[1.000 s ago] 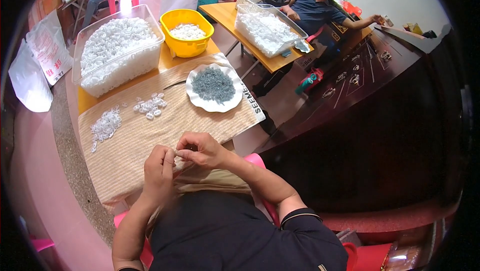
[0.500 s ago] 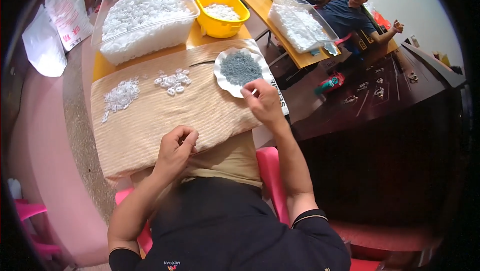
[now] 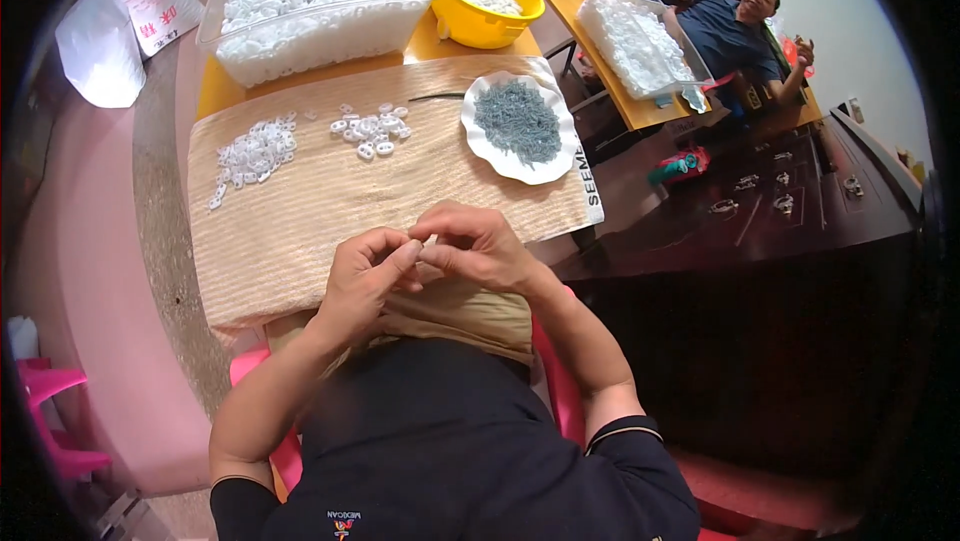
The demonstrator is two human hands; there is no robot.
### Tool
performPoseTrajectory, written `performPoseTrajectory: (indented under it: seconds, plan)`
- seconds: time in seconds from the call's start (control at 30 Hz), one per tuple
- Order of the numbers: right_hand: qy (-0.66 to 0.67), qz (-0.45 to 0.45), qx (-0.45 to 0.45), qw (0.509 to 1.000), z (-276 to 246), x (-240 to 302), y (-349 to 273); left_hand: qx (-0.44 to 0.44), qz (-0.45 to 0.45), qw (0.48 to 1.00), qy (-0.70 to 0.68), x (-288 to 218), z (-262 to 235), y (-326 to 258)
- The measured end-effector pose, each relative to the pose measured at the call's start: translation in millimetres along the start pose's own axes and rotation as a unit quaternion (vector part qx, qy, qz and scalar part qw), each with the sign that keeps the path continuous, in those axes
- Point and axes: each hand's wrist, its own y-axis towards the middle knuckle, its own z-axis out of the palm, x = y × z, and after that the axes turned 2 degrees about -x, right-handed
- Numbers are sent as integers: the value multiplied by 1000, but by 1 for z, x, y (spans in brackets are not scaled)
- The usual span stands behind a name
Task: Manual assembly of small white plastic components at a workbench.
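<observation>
At the front edge of the tan striped cloth [image 3: 300, 261], my two hands meet fingertip to fingertip. My left hand [image 3: 368, 279] is closed in a pinch, and my right hand [image 3: 482, 249] pinches against it. Whatever is between the fingers is too small to make out. Beyond my right hand stands a white wavy-rimmed plate [image 3: 540, 173] holding a heap of small grey pieces [image 3: 518, 121]. Farther left on the cloth lie a loose pile of small white plastic pieces [image 3: 256, 153] and a smaller group of white oval pieces with holes [image 3: 372, 128].
Behind the cloth stand a clear bin [image 3: 320, 51] full of white pieces and a yellow tub [image 3: 485, 26] with more. A thin dark stick [image 3: 436, 96] lies beside the plate. At another table with a filled bin [image 3: 640, 46], a person [image 3: 725, 31] sits at the far right.
My right hand has come from the plate's near rim, down and left, to meet my left hand. The left hand has shifted slightly. The view has also shifted.
</observation>
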Motion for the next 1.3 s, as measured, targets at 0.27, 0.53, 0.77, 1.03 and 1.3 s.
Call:
performPoseTrajectory:
  seconds: [0.27, 0.53, 0.77, 1.03, 1.3]
  plan:
    - [87, 104, -38, 990, 6, -1, 1, -2, -58, 996, -72, -9, -4, 2]
    - [41, 72, -54, 995, 6, -8, 4, 1, -85, 989, -117, -7, -10, 7]
    - [158, 208, -126, 957, 12, -11, 6, -54, -96, 983, -148, -10, -14, 9]
    - [177, 218, -99, 955, 22, -21, 3, -77, -100, 972, -199, -9, -16, 13]
    - [196, 246, -109, 943, 24, -12, 9, -68, -100, 973, -194, -4, -18, 14]
